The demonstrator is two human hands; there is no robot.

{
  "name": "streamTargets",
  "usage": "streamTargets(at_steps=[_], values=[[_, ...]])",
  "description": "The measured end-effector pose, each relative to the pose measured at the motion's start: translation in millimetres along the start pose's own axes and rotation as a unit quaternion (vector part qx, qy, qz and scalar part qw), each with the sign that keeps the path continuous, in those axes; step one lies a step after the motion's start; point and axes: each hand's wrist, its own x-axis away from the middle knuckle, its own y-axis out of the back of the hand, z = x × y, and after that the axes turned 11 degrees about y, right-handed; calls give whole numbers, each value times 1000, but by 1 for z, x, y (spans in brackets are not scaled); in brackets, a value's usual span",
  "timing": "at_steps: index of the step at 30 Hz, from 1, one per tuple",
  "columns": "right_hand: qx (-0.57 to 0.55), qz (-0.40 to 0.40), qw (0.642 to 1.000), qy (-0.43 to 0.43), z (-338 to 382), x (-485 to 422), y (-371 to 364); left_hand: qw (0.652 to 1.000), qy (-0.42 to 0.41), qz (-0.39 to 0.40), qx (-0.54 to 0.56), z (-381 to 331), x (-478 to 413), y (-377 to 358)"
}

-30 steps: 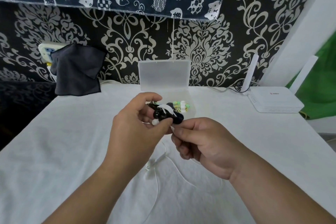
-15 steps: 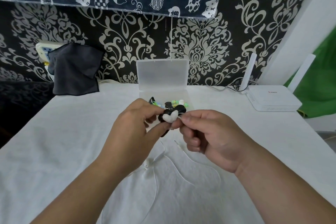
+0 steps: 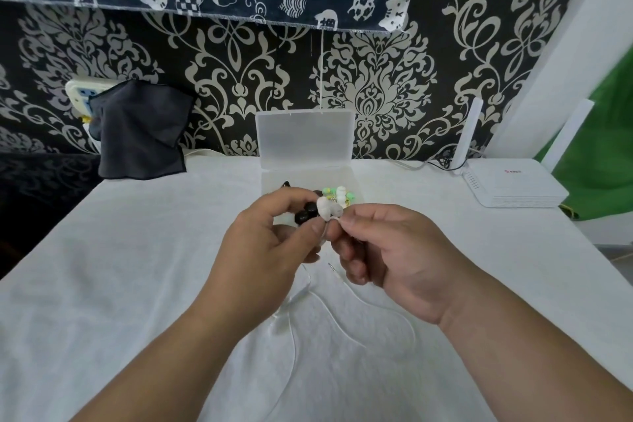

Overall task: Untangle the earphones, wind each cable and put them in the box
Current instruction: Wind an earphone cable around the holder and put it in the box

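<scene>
Earphone tangle (image 3: pixel 318 211) rolled white-buds-up since earlier; left fingers (image 3: pixel 308 233) grip it, right fingers (image 3: pixel 363 216) pinch white cable (image 3: pixel 296 296), slack trailing to 6 o'clock on worktop (image 3: pixel 137 267); open box (image 3: pixel 305 139) at 12 o'clock

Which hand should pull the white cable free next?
Right. The right hand pinches the white cable beside the white earbuds; the left hand is busy holding the black earbuds.

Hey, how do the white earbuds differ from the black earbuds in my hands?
The white earbuds are pale; the black earbuds are dark and glossy. The white earbuds sit against the pinching right hand, the black earbuds between the left hand fingers. Both are held up before the open box.
</scene>
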Motion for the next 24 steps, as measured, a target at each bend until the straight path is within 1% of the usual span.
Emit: streamTargets(at_steps=[2,5,7,9,11,13,15,17,20,24], values=[[16,6,1000,3,0,1,-2,1000,13,-1,17,1,-1,-2],[72,10,997,19,4,3,-4,998,17,-57,-3,4,-3,-2],[138,14,990,33,7,5,-5,995,12,-89,-45,6,-4,-1],[208,14,977,51,10,6,-6,990,-9,-105,-91,6,-4,-1],[263,-7,962,69,13,8,-8,981,-33,-115,-154,4,-1,-2],[292,-41,951,91,14,7,-7,968,-50,-123,-212,4,1,-3],[304,-67,943,118,16,7,-5,957,-67,-122,-253,5,3,-4],[307,-78,938,140,18,6,-3,952,-80,-118,-270,6,4,-4],[270,-71,949,146,19,5,-1,954,-77,-113,-269,6,6,-6],[234,-66,957,158,18,5,2,960,-48,-102,-255,7,5,-7]])
